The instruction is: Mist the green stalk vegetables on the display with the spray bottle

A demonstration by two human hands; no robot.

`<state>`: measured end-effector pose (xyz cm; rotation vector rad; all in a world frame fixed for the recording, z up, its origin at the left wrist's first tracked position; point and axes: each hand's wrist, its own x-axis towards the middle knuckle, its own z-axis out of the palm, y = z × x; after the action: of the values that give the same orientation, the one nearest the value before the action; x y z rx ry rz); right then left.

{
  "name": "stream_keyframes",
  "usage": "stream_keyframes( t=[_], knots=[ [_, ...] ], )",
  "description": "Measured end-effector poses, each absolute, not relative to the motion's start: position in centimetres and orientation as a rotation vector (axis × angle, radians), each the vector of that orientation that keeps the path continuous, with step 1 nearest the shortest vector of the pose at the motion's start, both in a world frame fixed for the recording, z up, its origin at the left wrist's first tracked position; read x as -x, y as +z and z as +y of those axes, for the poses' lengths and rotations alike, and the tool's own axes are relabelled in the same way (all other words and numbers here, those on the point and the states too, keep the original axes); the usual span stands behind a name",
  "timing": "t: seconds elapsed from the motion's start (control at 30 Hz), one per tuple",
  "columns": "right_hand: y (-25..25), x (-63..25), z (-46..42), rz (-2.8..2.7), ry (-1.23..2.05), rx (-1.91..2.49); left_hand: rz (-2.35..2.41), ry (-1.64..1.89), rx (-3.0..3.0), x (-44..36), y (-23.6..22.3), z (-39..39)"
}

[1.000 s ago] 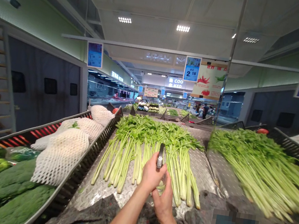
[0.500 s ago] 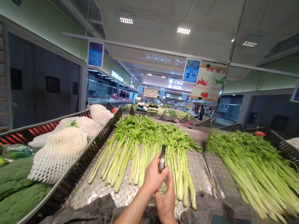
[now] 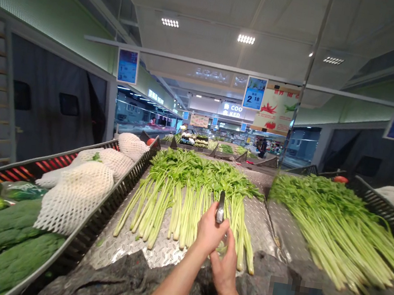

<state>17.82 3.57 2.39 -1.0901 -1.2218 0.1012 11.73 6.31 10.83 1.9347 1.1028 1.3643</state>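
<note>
Black and silver, the small tool just right of frame centre could drop onto the celery should our left hand, clasped around it, slip, our right hand curled below, its hold unclear to us, the tool's long axis running up-frame, pointing toward the leaves.

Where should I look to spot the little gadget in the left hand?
Start at the patterned metal surface spread with leafy green stalks. In front of them, the left hand appears just above the right hand in view. The gadget pokes up from the left hand: narrow, dark and silvery, unlike the pale green stalks.
</note>
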Motion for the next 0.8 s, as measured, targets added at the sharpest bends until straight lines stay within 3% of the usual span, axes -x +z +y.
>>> stream_keyframes(
  t=[0.8],
  knots=[
    [0.8, -21.2, 3.2, -1.232, -0.008, 1.167, 1.069, 1.293, -1.952, -14.4, 10.4, 5.6]
  ],
)
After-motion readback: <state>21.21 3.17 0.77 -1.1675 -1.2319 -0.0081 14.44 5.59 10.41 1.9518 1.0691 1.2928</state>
